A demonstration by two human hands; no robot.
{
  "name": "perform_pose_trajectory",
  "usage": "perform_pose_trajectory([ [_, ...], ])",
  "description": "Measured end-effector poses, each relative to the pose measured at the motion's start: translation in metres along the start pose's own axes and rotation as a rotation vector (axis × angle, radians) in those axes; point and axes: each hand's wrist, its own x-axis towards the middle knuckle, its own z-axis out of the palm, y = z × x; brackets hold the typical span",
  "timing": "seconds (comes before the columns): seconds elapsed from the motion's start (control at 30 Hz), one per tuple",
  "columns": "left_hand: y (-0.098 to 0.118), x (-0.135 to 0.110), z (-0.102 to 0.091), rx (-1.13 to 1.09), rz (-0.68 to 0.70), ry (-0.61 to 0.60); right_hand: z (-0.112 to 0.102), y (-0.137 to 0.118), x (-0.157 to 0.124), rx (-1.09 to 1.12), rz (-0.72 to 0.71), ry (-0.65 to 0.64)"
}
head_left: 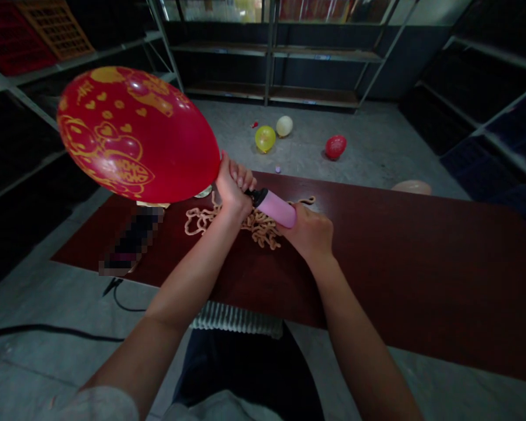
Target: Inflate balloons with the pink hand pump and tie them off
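Observation:
A large inflated red balloon with gold hearts and lettering fills the upper left. My left hand is closed around its neck, where it meets the black end of a pink hand pump. The joint between neck and nozzle is hidden by my fingers. My right hand is wrapped round the other end of the pump. Beneath both hands, a tangled heap of tan, unfilled long balloons lies on the dark red table.
A blurred-out phone-like object lies on the table's left. On the floor beyond are a yellow balloon, a white balloon and a small red balloon. Metal shelves stand behind. A black cable runs along the floor.

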Motion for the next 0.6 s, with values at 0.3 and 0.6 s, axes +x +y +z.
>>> perform_pose_trajectory([
  [0.3, 0.007, 0.005, -0.002, -0.014, 0.01, 0.065, 0.01, 0.002, 0.007, 0.013, -0.005, 0.06],
  [0.6, 0.027, 0.013, -0.003, -0.054, 0.066, 0.138, 0.011, 0.016, 0.011, -0.016, -0.012, 0.051],
])
